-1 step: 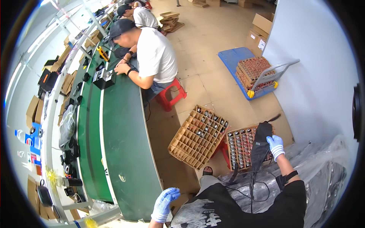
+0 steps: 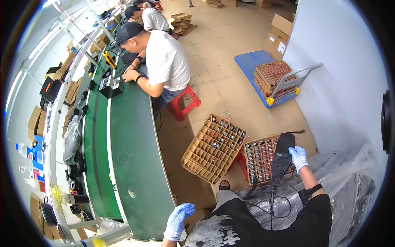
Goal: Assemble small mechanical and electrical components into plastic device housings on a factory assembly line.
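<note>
Hardly anything moves since the earlier frame: the view shifts slightly, and the thin upper end of the black strip [image 2: 283, 150] sinks a little, while both gloved hands stay where they were. Right hand [image 2: 298, 158] has its fingers closed on the right edge of the strip, which hangs at a slant over the full tray [image 2: 248, 164], hiding part of its rows of round metal parts. Dark cords [image 2: 272, 201] run from the strip's lower end toward the wearer's lap. Left hand [image 2: 180, 220] is beside the near end of the green table [image 2: 135, 160], its fingers loosely bent; whether it holds anything I cannot tell. Left of the full tray, the half-filled tray [image 2: 201, 160] lies turned at an angle, parts in its upper right cells. Clear plastic [image 2: 329, 173] bunches under the right forearm. Farther up, a co-worker [image 2: 166, 61] sits at the table on a red stool [image 2: 185, 107].
</note>
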{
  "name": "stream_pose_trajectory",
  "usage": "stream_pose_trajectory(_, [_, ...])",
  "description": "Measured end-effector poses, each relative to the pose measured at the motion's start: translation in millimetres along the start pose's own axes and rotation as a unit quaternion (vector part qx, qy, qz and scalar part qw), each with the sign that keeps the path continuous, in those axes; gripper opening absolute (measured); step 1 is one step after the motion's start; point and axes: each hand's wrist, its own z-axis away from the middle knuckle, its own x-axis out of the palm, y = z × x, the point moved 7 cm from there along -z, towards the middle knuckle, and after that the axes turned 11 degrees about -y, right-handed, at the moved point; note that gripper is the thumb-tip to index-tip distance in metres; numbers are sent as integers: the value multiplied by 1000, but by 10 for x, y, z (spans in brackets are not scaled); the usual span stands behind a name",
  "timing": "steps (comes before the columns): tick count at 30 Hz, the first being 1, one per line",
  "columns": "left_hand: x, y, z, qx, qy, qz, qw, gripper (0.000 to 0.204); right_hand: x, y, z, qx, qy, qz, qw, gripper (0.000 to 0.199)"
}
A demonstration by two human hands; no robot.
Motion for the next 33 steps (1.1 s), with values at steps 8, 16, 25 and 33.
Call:
stream_pose_trajectory(8, [177, 195, -381, 15, -49, -68, 996, 35, -211, 722, -123, 96, 30, -146, 984, 25])
stream_pose_trajectory(16, [107, 81, -877, -34, -102, 108, 988, 33, -700, 569, 13, 206, 3, 46, 977, 38])
stream_pose_trajectory(25, [895, -19, -1324, -152, -338, 44, 928, 39, -666, 989, -344, 268, 29, 139, 953, 40])
stream_pose_trajectory(33, [1327, -988, -1861, -225, -297, -61, 926, 25, -52, 1375, -759, 202, -72, 198, 956, 37])
